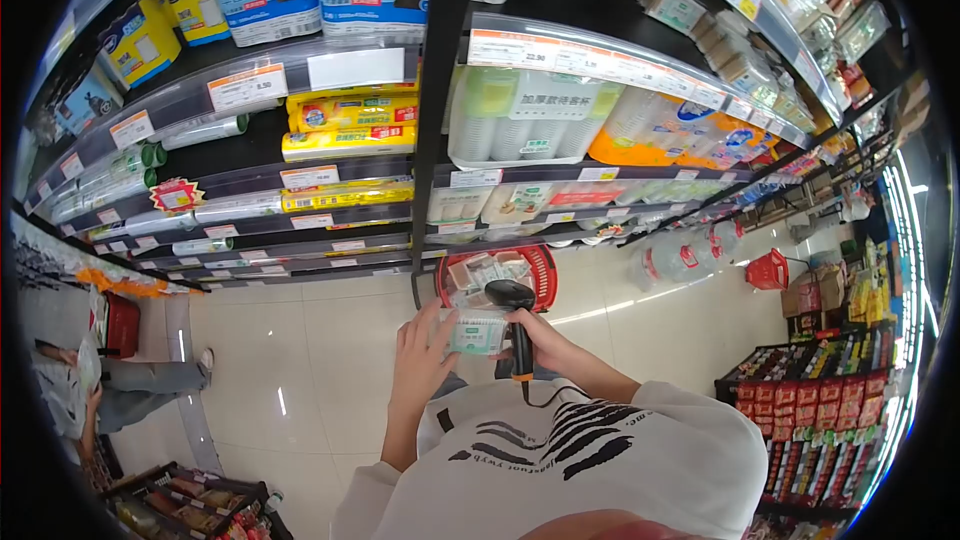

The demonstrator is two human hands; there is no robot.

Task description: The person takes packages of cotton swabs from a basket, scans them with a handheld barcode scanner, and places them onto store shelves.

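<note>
My left hand (424, 348) is closed on the left side of a small clear plastic pack with a green-and-white label (478, 334), held in front of my chest. My right hand (546, 340) grips a black barcode scanner (512, 294) with an orange tip on its handle; a cord hangs from that end. The scanner's head is just above the pack's upper right edge. Beyond both hands, a red shopping basket (546, 275) on the floor holds several similar small packs (500, 265), partly hidden behind the scanner.
Shelves (350, 165) ahead carry garbage bags and wrapped rolls on the left, and packs of disposable cups (535, 115) on the right. Large water bottles (685, 258) and another red basket (768, 270) stand on the floor. At the left is another person (150, 390); a snack rack (815, 395) is at right.
</note>
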